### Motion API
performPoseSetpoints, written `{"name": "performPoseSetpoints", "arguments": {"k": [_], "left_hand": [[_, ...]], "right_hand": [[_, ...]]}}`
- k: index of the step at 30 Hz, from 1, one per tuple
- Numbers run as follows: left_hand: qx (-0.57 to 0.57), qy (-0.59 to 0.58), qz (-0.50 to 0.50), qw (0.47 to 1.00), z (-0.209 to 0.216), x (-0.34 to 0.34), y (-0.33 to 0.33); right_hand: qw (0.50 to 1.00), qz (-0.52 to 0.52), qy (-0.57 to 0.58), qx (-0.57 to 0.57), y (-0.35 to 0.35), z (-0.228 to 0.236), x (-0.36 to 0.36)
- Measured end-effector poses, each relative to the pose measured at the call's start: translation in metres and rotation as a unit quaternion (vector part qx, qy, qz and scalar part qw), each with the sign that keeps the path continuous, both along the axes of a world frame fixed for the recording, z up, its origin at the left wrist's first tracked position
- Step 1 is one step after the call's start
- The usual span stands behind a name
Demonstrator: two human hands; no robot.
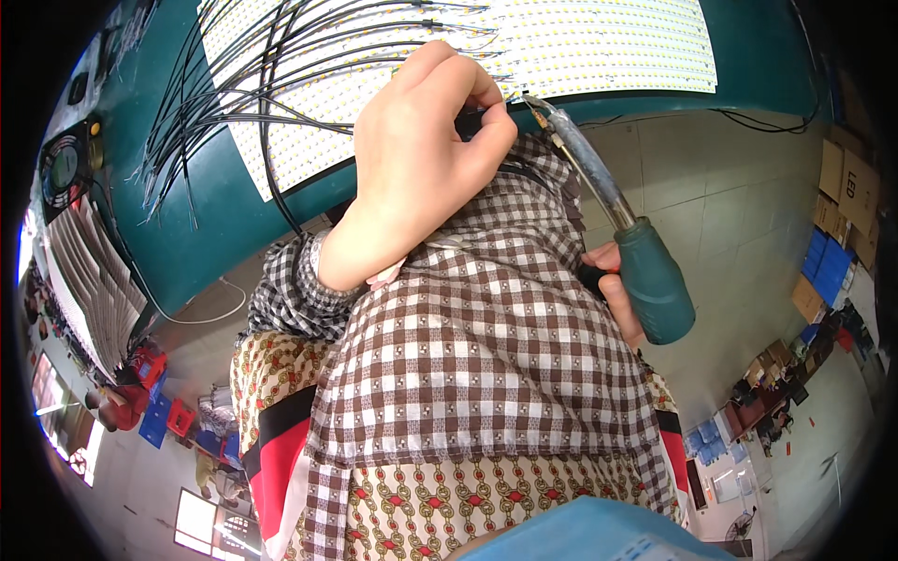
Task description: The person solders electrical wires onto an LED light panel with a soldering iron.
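Observation:
My left hand (412, 154) bends over the near edge of the white LED boards (608, 47), thumb and forefinger pinched together on a black wire (470, 122). The wire's end lies near the board's edge, partly behind the fingers. My right hand (617, 294), mostly hidden, grips a soldering iron (655, 280) with a thick green handle. Its grey metal barrel points up and left, with a thin brass-coloured tube alongside. The iron's tip is close to the wire end at the board's edge; whether they touch I cannot tell. Several black wires (309, 65) fan left from the board.
The boards rest on a green-topped table (224, 234). On its left side are a small black fan (65, 168) and a stack of white sheets (89, 271). Cardboard boxes (847, 187) and blue bins (828, 266) stand at the far right. A checked apron (486, 365) covers my lap.

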State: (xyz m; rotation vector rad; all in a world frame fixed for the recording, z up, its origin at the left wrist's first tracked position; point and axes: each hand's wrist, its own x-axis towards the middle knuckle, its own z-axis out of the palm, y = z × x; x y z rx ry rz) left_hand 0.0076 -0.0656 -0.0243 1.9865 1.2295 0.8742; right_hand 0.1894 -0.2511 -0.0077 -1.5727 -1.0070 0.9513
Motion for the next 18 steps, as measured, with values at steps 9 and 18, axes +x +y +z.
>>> {"name": "performPoseSetpoints", "arguments": {"k": [9, 18], "left_hand": [[-0.003, 0.003, 0.001, 1.000, 0.0015, 0.0006, 0.0007], [-0.007, 0.001, 0.000, 1.000, 0.0014, 0.0000, 0.0005]], "right_hand": [[1.000, 0.003, 0.000, -0.004, -0.0011, -0.0044, 0.0022], [1.000, -0.010, -0.009, -0.012, -0.0038, -0.0067, -0.0001]]}}
